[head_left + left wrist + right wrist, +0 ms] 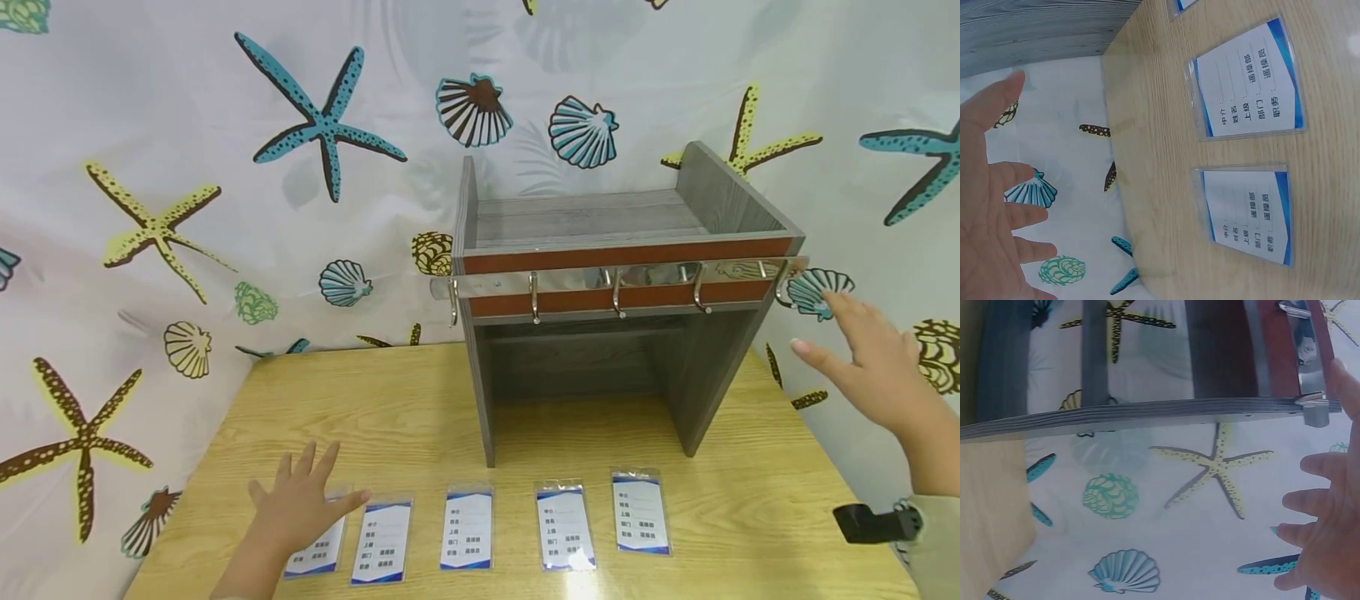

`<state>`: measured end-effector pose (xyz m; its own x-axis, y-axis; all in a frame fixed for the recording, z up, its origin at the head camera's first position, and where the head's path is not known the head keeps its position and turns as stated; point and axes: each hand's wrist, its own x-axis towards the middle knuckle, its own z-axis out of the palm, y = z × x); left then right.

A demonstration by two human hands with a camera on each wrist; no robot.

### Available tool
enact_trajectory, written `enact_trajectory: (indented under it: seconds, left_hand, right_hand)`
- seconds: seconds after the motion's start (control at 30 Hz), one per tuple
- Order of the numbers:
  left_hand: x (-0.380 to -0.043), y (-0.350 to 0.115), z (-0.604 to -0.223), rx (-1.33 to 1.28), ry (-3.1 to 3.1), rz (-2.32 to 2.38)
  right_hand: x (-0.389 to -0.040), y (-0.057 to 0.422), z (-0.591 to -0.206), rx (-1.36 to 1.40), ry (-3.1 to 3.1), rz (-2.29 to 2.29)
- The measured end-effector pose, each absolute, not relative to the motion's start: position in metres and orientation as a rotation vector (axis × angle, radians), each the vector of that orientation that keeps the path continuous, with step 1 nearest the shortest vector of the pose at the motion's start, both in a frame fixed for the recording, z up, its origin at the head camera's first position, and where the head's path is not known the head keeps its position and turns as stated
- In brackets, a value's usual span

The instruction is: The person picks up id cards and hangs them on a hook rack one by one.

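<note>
The left hand, fingers spread and empty, hovers by the leftmost of five badges lying in a row on the bench. The right hand, also empty with fingers apart, hangs near the hook rail on the shelf. Such thin badges would probably lift best singly, pinched by an edge.
</note>
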<state>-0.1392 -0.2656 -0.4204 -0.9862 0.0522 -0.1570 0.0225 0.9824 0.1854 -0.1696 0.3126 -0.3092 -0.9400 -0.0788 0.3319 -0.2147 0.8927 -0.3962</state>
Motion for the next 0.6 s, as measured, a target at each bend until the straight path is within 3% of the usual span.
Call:
enact_trajectory:
  seconds: [0.6]
  left_hand:
    - [-0.141,-0.282,-0.461,-0.105,2.916,0.45]
  right_hand:
    - [-0.202,0.289,-0.268,0.256,-2.588,1.086]
